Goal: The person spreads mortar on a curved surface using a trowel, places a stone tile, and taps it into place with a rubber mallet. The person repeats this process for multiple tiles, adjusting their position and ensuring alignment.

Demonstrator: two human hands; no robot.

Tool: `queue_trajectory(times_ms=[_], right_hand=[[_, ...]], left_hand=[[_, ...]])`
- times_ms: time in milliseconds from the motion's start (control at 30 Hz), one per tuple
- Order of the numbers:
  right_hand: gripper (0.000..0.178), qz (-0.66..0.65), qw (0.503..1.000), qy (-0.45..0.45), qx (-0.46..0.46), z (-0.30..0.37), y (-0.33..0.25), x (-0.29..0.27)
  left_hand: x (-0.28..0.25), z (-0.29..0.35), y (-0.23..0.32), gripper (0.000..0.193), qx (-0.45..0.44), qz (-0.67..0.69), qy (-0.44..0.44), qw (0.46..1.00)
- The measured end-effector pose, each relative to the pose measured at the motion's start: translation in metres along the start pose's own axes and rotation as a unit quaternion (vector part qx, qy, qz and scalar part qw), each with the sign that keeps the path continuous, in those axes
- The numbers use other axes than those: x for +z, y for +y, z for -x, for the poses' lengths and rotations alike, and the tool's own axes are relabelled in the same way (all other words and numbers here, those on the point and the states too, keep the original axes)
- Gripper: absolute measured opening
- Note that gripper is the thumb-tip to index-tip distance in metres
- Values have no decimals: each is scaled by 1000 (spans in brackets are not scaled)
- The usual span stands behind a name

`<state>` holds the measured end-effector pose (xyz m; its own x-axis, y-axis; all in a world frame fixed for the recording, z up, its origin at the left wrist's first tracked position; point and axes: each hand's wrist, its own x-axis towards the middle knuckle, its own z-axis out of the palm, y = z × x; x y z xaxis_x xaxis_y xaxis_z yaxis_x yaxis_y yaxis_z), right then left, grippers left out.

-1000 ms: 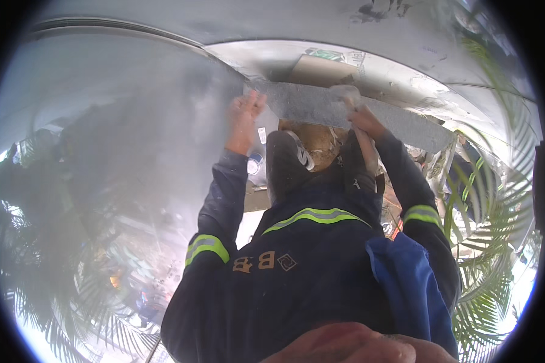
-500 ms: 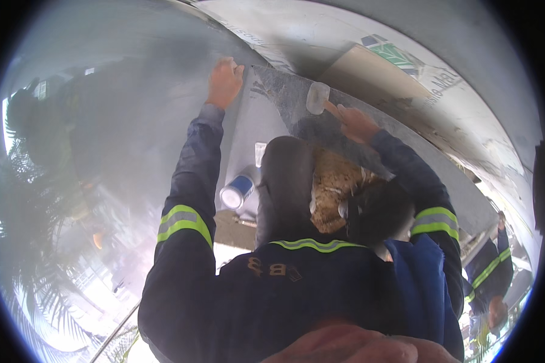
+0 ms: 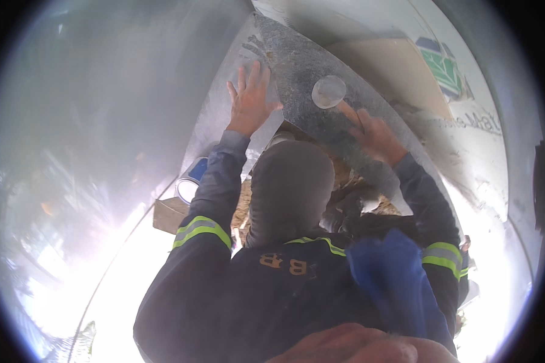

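My left hand [image 3: 249, 104] is open, fingers spread, over a light grey strip [image 3: 215, 115] beside a darker grey slab. In my right hand [image 3: 378, 136] is a mallet with a pale round head [image 3: 329, 92] and a wooden handle, the fingers wrapped round the handle. The mallet head shows over the dark grey slab [image 3: 297, 51]; whether it touches cannot be told. A blue can [image 3: 197, 168] with a whitish end lies beyond my left forearm. My bent knee [image 3: 292, 181] in dark grey cloth stands between my arms.
A large smooth grey surface [image 3: 133, 78] fills the left. At right is a pale printed sheet [image 3: 466, 145] with a beige panel [image 3: 384, 69] beside it. Blue cloth [image 3: 393, 278] hangs at my chest. Another person [image 3: 464, 266] partly shows at the right edge.
My left hand has come off the upper edge, its curled fingers now spread. The mallet head now shows its round face. The whole view has shifted, with the can further left.
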<state>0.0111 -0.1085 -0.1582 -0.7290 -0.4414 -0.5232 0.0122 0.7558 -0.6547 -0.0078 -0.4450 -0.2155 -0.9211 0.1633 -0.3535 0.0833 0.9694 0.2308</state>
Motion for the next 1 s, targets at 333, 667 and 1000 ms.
queue_trajectory(times_ms=[333,667,1000], right_hand=[[29,5,985,106,-134,-35,-5,14],[30,24,989,69,-128,-47,29,8],[31,-2,992,62,-112,-31,28,1]], left_hand=[[12,12,-8,122,54,18,21,998],[14,15,5,130,53,-59,8,997],[13,12,11,124,44,-83,-34,995]])
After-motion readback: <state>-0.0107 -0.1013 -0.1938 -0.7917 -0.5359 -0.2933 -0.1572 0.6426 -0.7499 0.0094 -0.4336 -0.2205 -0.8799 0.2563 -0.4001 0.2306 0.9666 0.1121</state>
